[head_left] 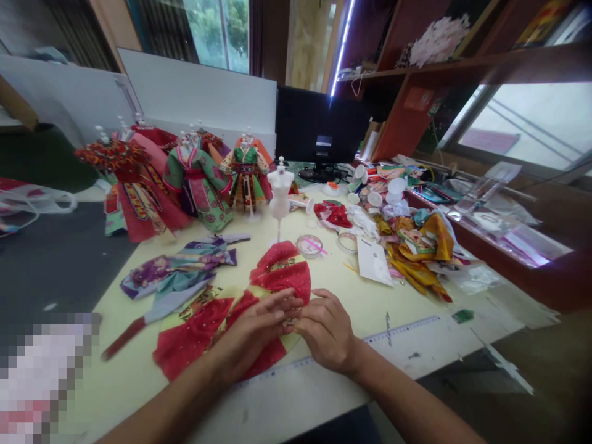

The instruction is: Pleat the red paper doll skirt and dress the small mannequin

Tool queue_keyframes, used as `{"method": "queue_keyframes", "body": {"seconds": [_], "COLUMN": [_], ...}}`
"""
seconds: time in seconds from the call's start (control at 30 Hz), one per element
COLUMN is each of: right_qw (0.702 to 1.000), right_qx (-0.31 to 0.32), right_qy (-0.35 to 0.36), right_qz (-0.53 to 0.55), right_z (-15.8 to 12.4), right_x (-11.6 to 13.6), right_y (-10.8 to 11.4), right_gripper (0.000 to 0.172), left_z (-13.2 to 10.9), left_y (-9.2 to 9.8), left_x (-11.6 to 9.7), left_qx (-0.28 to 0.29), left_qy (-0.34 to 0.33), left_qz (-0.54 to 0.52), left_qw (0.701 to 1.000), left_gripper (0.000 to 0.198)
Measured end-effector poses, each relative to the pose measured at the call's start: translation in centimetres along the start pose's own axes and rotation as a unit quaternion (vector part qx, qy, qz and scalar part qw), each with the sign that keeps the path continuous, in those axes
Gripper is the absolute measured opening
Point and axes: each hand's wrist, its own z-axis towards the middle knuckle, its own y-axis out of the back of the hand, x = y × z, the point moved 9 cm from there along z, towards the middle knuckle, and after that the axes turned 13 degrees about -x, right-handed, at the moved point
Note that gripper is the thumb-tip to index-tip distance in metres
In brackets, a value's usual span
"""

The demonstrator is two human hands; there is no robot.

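Yellow table (129, 382) has finished doll dresses (198, 179) beyond the hands. Left hand (252, 336) and right hand (326, 330) lie half open on red dotted cloth (280, 271), grip unclear.

This is a small sewing workshop for miniature costumes. Tiny embroidered gowns (139, 185) stand in a row on doll stands, beside a bare white dress form (280, 194). A long pale worktable (129, 376) carries red dotted fabric (280, 271), a long ruler (402, 332) and heaps of patterned cloth scraps (416, 243), with wooden shelves (416, 80) and a computer monitor (319, 123) behind.
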Motion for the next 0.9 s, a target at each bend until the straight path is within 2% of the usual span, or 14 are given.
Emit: {"method": "queue_keyframes", "body": {"seconds": [0.07,0.1,0.13,0.17,0.2,0.23,0.3,0.33,0.37,0.4,0.47,0.67,0.8,0.9], "right_qw": [0.996,0.987,0.967,0.933,0.884,0.822,0.669,0.602,0.552,0.523,0.503,0.495,0.512,0.54], "right_qx": [-0.011,-0.017,-0.03,-0.042,-0.053,-0.067,-0.111,-0.136,-0.159,-0.174,-0.194,-0.257,-0.287,-0.297], "right_qy": [-0.079,-0.15,-0.241,-0.347,-0.453,-0.552,-0.707,-0.753,-0.781,-0.795,-0.804,-0.802,-0.792,-0.776], "right_qz": [0.042,0.061,0.073,0.082,0.099,0.127,0.199,0.227,0.244,0.252,0.25,0.214,0.17,0.131], "right_z": [-0.1,-0.5,-1.4,-2.8,-4.8,-7.0,-11.4,-13.0,-14.2,-15.0,-15.8,-16.8,-16.8,-16.4], "right_x": [-1.3,-2.8,-4.8,-7.1,-9.4,-11.3,-13.8,-14.5,-15.2,-15.7,-16.9,-19.9,-21.4,-21.9], "right_y": [1.3,2.1,3.0,3.9,4.7,5.4,6.1,6.4,6.7,6.9,7.3,7.4,8.1,9.0], "right_gripper": [0.018,0.016,0.012,0.007,0.007,0.012,0.016,0.016,0.015,0.014,0.012,0.012,0.016,0.017], "left_z": [0.2,0.3,0.4,0.4,0.5,0.6,0.7,0.9,1.0,1.1,1.3,1.5,1.6,1.6], "left_y": [0.2,0.3,0.5,0.6,0.7,0.8,1.2,1.3,1.5,1.6,1.9,2.5,2.7,2.8], "left_x": [-0.1,-0.2,-0.2,-0.3,-0.3,-0.3,-0.2,-0.2,-0.2,-0.2,-0.2,-0.3,-0.2,-0.1], "left_qx": [-0.013,-0.021,-0.028,-0.034,-0.039,-0.044,-0.052,-0.054,-0.056,-0.059,-0.067,-0.09,-0.089,-0.089], "left_qy": [-0.002,-0.003,-0.004,-0.005,-0.005,-0.005,-0.006,-0.008,-0.011,-0.013,-0.016,-0.023,-0.023,-0.021], "left_qz": [0.008,0.017,0.027,0.036,0.042,0.047,0.052,0.052,0.051,0.05,0.049,0.062,0.068,0.074], "left_qw": [1.0,1.0,0.999,0.999,0.998,0.998,0.997,0.997,0.997,0.997,0.996,0.994,0.993,0.993], "left_gripper": [0.041,0.042,0.042,0.042,0.042,0.041,0.04,0.04,0.039,0.039,0.038,0.036,0.035,0.034]}}
